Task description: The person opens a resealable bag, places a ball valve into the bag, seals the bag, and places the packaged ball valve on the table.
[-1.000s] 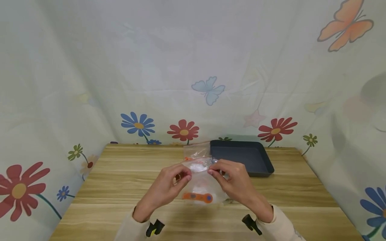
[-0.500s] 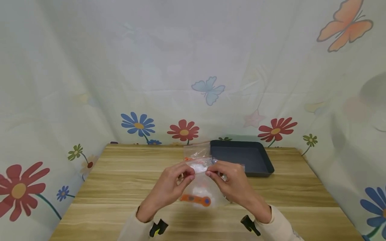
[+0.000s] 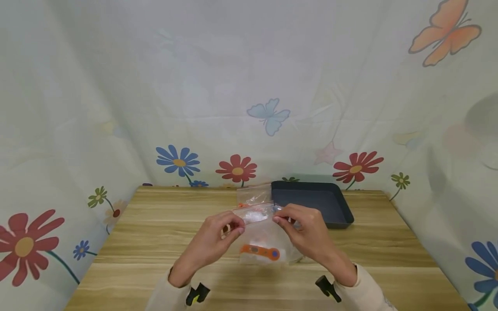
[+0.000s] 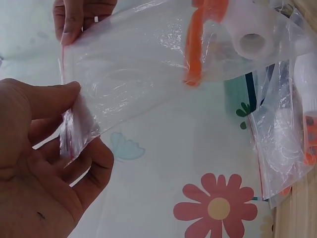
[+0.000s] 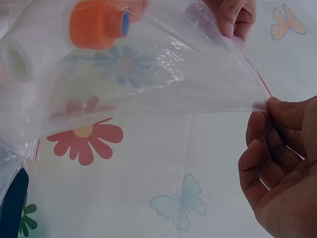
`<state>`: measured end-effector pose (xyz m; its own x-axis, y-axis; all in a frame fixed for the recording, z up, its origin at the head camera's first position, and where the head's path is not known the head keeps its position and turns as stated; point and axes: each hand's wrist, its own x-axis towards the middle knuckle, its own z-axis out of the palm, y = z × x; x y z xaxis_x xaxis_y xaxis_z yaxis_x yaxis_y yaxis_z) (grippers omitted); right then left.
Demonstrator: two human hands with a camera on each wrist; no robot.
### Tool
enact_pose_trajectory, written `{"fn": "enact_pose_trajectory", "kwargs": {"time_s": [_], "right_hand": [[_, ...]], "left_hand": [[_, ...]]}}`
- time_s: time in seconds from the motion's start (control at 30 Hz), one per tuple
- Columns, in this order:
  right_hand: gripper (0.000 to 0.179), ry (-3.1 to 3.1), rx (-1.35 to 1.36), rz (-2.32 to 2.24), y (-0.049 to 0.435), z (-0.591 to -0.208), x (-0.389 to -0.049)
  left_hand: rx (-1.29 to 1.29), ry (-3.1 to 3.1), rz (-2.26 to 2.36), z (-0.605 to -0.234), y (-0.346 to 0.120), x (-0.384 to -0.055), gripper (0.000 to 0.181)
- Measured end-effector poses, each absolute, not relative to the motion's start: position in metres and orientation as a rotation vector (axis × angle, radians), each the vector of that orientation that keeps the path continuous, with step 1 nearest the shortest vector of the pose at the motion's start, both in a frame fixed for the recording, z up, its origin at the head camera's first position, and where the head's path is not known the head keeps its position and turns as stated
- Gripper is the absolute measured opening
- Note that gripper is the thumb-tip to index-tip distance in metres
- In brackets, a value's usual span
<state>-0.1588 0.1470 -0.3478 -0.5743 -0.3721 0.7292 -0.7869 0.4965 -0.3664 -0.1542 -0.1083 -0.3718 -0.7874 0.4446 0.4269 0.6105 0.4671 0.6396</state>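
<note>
A clear zip bag [image 3: 256, 233] with a red line along its zip edge is stretched between both hands. My left hand [image 3: 212, 237] pinches one end of that edge between thumb and fingers, gathering the plastic a little. At the opposite end, the thumb and index finger of my right hand [image 3: 307, 233] pinch the corner. Inside the bag lie an orange piece [image 3: 260, 252] with a blue round end and a hollow white cylinder [image 4: 250, 37]. The right wrist view shows the orange end [image 5: 94, 25] with its blue opening through the plastic.
Another clear zip bag [image 3: 254, 194] with something orange in it lies farther back on the wooden table [image 3: 179, 207]. Beside it, a dark rectangular tray [image 3: 313, 205] stands at the back right. A printed curtain [image 3: 218, 108] hangs behind the table.
My hands drew closer together along the zip edge half a second ago, and are now farther apart. The bag's lower part with the orange piece has swung slightly to the right.
</note>
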Motion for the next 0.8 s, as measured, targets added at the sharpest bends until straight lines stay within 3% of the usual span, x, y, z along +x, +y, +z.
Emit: {"fn": "enact_pose_trajectory", "kwargs": {"time_s": [0.8], "right_hand": [[0.016, -2.123, 0.965, 0.962, 0.1497, -0.3459, -0.1597]], "left_hand": [[-0.962, -2.48, -1.255, -0.3754, -0.1152, -0.1543, 0.004]]}}
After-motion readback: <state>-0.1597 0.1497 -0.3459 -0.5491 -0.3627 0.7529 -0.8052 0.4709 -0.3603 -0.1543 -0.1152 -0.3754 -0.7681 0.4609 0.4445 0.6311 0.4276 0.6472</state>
